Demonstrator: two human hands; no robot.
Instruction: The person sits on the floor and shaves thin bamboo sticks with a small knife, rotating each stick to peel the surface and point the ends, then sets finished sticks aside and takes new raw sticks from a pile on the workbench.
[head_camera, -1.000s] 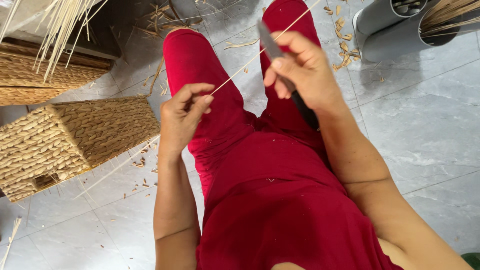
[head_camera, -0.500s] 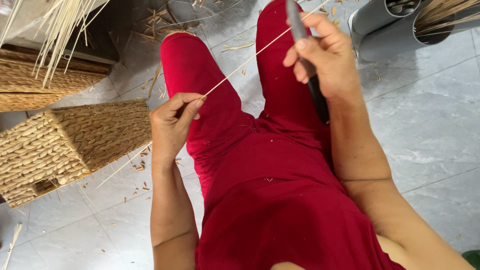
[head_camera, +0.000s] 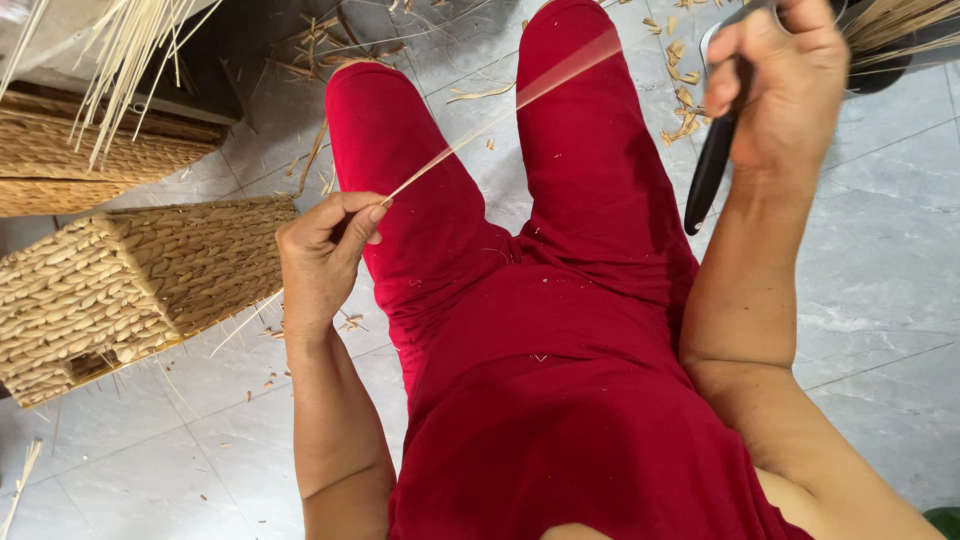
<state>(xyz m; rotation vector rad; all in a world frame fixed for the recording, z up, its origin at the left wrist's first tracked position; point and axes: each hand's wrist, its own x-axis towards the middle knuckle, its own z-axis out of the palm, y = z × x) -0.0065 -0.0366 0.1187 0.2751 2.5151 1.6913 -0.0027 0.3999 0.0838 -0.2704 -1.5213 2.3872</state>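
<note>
The left hand (head_camera: 325, 255) has its grip closed: thumb and forefinger pinch the near end of 1 thin pale reed strip (head_camera: 500, 110). From that pinch the strip runs taut, up and to the right, over the left thigh and across the right thigh of the red trousers (head_camera: 560, 330); its far end is blurred and fades toward the right hand.

The right hand (head_camera: 785, 85) is raised at the upper right with its grip closed around a knife with a black handle (head_camera: 708, 170). The handle end points down, below the fist. The blade is mostly hidden by the fingers. The 2 hands are well apart.

The person sits over a grey tiled floor (head_camera: 880, 260). Left of the left hand, a woven straw box (head_camera: 120, 285) lies tilted on the floor. Beyond it sits a second woven basket (head_camera: 90, 160), with a bundle of pale reeds (head_camera: 130, 50) hanging over it. Straw chips (head_camera: 685, 105) litter the floor near the knees.
</note>
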